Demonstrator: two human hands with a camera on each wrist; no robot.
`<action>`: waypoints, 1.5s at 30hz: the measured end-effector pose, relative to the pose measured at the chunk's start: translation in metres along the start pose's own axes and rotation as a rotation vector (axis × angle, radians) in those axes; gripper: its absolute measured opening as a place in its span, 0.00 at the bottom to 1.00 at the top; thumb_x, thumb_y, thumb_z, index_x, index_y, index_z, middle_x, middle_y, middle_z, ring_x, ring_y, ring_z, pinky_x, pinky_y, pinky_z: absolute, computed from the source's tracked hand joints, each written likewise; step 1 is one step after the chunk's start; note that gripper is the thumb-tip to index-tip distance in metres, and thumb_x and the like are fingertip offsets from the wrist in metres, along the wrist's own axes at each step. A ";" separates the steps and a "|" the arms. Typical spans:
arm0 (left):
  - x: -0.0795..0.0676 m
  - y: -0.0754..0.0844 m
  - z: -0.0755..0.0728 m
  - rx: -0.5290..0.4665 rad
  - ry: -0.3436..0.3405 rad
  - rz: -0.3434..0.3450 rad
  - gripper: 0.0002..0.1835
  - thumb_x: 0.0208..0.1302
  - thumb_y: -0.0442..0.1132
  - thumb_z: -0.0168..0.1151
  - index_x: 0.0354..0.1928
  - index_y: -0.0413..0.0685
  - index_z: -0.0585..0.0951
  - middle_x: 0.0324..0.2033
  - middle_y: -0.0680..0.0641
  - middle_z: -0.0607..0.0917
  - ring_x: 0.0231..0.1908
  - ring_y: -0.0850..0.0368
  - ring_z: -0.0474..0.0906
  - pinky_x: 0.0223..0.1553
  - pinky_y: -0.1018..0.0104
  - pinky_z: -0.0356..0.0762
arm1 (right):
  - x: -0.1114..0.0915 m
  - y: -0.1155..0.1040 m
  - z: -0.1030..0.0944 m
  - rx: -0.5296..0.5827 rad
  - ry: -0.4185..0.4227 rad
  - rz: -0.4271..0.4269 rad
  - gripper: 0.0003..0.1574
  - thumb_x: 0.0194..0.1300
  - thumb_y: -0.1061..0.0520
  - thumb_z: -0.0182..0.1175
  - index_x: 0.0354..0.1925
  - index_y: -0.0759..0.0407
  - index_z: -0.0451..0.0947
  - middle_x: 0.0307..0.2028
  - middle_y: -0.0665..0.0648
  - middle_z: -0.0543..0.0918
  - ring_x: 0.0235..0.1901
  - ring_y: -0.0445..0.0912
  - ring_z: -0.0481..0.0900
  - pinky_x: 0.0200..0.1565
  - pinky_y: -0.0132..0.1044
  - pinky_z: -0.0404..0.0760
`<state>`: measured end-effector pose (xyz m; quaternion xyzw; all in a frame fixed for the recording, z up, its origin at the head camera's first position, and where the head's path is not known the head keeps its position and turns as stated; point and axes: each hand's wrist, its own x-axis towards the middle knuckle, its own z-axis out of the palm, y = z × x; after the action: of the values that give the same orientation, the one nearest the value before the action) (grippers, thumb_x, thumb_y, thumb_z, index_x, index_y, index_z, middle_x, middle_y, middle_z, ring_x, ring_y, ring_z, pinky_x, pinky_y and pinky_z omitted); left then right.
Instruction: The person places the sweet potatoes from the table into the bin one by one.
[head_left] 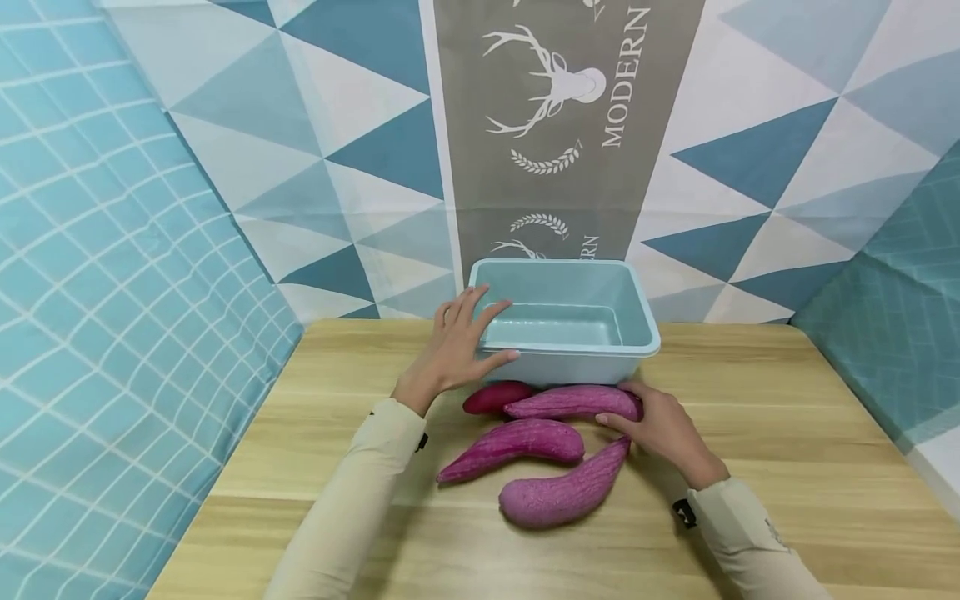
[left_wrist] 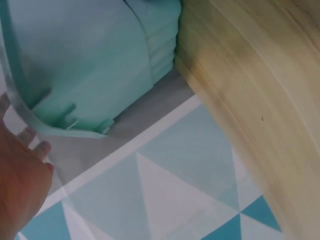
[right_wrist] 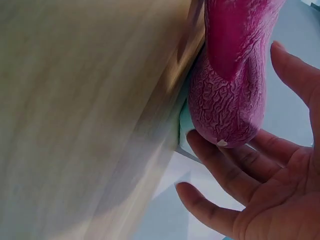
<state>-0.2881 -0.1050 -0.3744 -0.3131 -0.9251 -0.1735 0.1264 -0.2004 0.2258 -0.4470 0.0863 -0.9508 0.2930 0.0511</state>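
From the left wrist camera I saw the left hand (left_wrist: 22, 182) at the lower left edge, its fingers (left_wrist: 42, 149) just beside the rim (left_wrist: 52, 131) of a pale teal bin (left_wrist: 95, 65); I couldn't tell whether they touched it. The bin filled the upper left, and the wood-grain counter (left_wrist: 260, 90) took the right. Below, I made out a patterned sheet (left_wrist: 185, 185) with a grey band (left_wrist: 150, 109) and blue triangles (left_wrist: 262, 214).

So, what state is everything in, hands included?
Tub, upright, open-topped.
Dark red vegetable, lying down, partly hidden.
Back purple vegetable, lying beside the tub.
Middle purple vegetable, lying on the table, untouched.
Front purple vegetable, lying on the table.
Left hand, fingers spread at the tub's rim.
Right hand, around the back vegetable's end; firm grip unclear.
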 end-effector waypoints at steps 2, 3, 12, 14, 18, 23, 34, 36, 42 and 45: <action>0.002 -0.002 0.002 0.002 0.002 -0.028 0.44 0.64 0.80 0.41 0.76 0.70 0.61 0.80 0.43 0.51 0.79 0.39 0.46 0.73 0.38 0.47 | -0.001 0.000 0.001 0.011 -0.001 -0.004 0.44 0.59 0.38 0.71 0.60 0.67 0.75 0.53 0.70 0.84 0.53 0.63 0.83 0.55 0.61 0.79; 0.002 -0.003 0.003 0.001 0.000 -0.045 0.43 0.63 0.80 0.42 0.76 0.70 0.62 0.80 0.43 0.51 0.79 0.38 0.46 0.73 0.38 0.48 | -0.001 0.000 0.001 0.012 -0.001 -0.006 0.43 0.59 0.39 0.72 0.60 0.67 0.75 0.53 0.70 0.84 0.52 0.63 0.83 0.55 0.60 0.79; 0.000 -0.007 0.003 -0.070 -0.032 -0.209 0.41 0.60 0.81 0.46 0.69 0.71 0.73 0.81 0.42 0.43 0.79 0.37 0.47 0.73 0.39 0.48 | 0.002 0.000 -0.002 0.046 -0.005 -0.015 0.40 0.57 0.41 0.74 0.57 0.65 0.76 0.47 0.66 0.86 0.40 0.51 0.84 0.44 0.47 0.81; 0.002 -0.006 0.002 -0.084 -0.024 -0.220 0.40 0.60 0.81 0.47 0.66 0.69 0.76 0.81 0.41 0.43 0.78 0.36 0.50 0.74 0.39 0.50 | 0.003 0.001 -0.004 0.064 -0.014 -0.003 0.41 0.58 0.42 0.74 0.59 0.66 0.76 0.47 0.67 0.86 0.33 0.48 0.83 0.40 0.43 0.80; 0.007 -0.004 0.000 -0.093 -0.004 -0.227 0.39 0.59 0.81 0.49 0.60 0.65 0.81 0.81 0.42 0.45 0.75 0.35 0.59 0.74 0.40 0.55 | 0.003 0.002 -0.011 0.087 -0.007 0.011 0.40 0.59 0.42 0.73 0.60 0.65 0.76 0.45 0.66 0.86 0.25 0.42 0.80 0.36 0.37 0.78; 0.012 -0.003 0.000 -0.100 0.011 -0.229 0.36 0.59 0.79 0.53 0.55 0.63 0.83 0.81 0.42 0.46 0.74 0.35 0.62 0.74 0.38 0.58 | -0.001 0.001 -0.019 0.067 0.045 0.000 0.40 0.60 0.40 0.72 0.60 0.63 0.77 0.46 0.65 0.87 0.36 0.48 0.82 0.40 0.41 0.79; 0.014 -0.008 0.008 -0.098 -0.010 -0.237 0.39 0.58 0.81 0.50 0.54 0.61 0.83 0.82 0.43 0.45 0.71 0.34 0.67 0.71 0.38 0.63 | -0.016 -0.010 -0.026 0.074 0.097 -0.002 0.36 0.61 0.40 0.71 0.60 0.57 0.77 0.45 0.61 0.86 0.37 0.47 0.79 0.35 0.32 0.76; 0.014 -0.009 0.009 -0.097 -0.014 -0.236 0.39 0.58 0.82 0.49 0.53 0.61 0.83 0.82 0.43 0.45 0.69 0.34 0.70 0.70 0.39 0.65 | -0.018 -0.011 -0.027 0.077 0.117 -0.011 0.34 0.61 0.41 0.72 0.60 0.55 0.77 0.44 0.60 0.86 0.36 0.46 0.78 0.34 0.30 0.76; 0.014 -0.012 0.015 -0.106 -0.022 -0.235 0.37 0.59 0.81 0.50 0.51 0.61 0.83 0.81 0.41 0.46 0.60 0.36 0.78 0.67 0.40 0.69 | -0.023 -0.019 -0.029 0.115 0.178 -0.074 0.31 0.60 0.46 0.73 0.58 0.55 0.78 0.42 0.59 0.87 0.35 0.45 0.82 0.34 0.28 0.81; 0.013 -0.012 0.018 -0.119 -0.028 -0.241 0.36 0.59 0.80 0.51 0.51 0.61 0.83 0.81 0.41 0.46 0.61 0.35 0.77 0.67 0.40 0.70 | -0.024 -0.023 -0.029 0.149 0.201 -0.103 0.29 0.61 0.48 0.73 0.57 0.55 0.79 0.41 0.58 0.87 0.34 0.42 0.82 0.33 0.28 0.81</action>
<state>-0.3079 -0.1002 -0.3895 -0.2091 -0.9457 -0.2377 0.0730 -0.1709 0.2264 -0.4138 0.1090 -0.9108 0.3671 0.1545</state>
